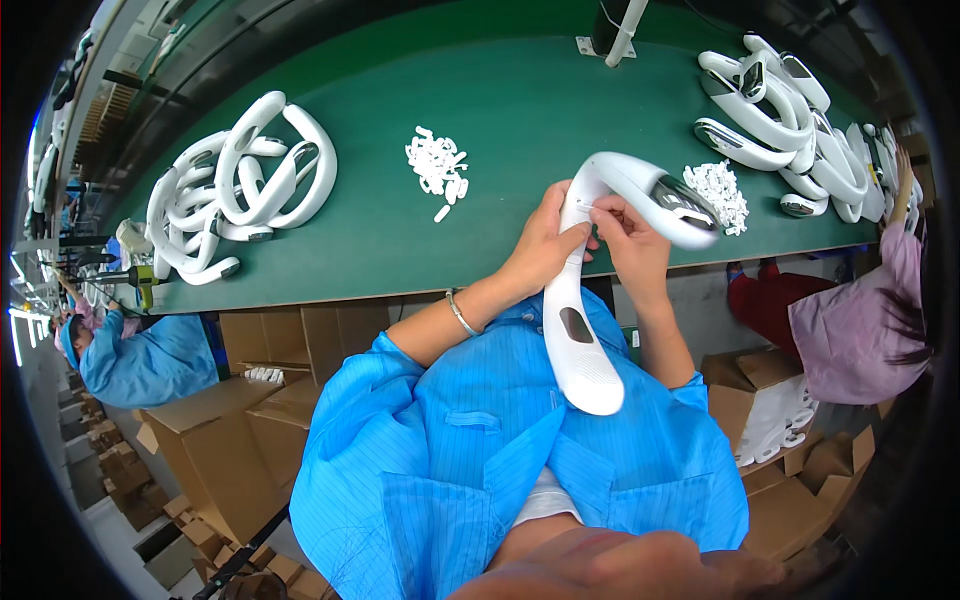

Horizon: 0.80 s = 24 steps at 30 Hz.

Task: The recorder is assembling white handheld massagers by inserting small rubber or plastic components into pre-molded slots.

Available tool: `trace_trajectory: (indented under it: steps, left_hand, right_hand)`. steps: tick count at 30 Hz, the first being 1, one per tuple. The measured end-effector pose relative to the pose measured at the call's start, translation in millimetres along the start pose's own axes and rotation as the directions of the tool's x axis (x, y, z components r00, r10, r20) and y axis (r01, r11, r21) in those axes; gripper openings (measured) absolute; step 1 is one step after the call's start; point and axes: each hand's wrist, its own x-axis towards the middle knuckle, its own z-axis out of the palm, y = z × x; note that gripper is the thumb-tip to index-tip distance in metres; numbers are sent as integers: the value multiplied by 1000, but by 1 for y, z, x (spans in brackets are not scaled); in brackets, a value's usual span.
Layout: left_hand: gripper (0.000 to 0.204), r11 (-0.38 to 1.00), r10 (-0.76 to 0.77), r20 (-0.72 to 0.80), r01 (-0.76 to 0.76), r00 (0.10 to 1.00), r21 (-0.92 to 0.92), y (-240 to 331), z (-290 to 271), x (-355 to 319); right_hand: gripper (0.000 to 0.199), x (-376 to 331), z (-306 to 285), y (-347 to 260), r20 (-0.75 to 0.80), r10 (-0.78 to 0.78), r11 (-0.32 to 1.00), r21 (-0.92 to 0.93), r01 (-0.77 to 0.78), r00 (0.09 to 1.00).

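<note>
1. White curved neck-fan housing (600, 290) sits clamped in both hands at the green bench's near edge (330, 285); left hand (548, 245) grips its bend, right hand (630, 240) pinches the seam.
2. Open green surface lies between small white parts (437, 165) and the left housing pile (240, 185); another pile (790, 120) crowds the right.

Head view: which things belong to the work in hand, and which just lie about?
In hand: white U-shaped device, left hand, right hand, small white parts.
Lying about: cardboard boxes, power screwdriver.
</note>
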Motion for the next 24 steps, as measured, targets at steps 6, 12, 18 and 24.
trace_trajectory:
  steps: [6,12,18,24]
  left_hand:
    - [37,989,126,24,-127,992,72,-2,-3,-4]
    - [32,958,286,-17,-286,958,20,-4,1,-9]
    - [29,911,397,-2,-394,918,121,4,2,-13]
    - [32,963,266,-36,-267,963,-33,-8,0,8]
  right_hand:
    - [7,-13,14,-12,-79,-12,992,127,22,997]
    - [34,-15,1,-6,19,-15,998,-60,16,1000]
    - [24,-11,-5,-34,158,-47,863,503,-40,986]
    - [16,-2,7,24,-113,134,920,382,-81,984]
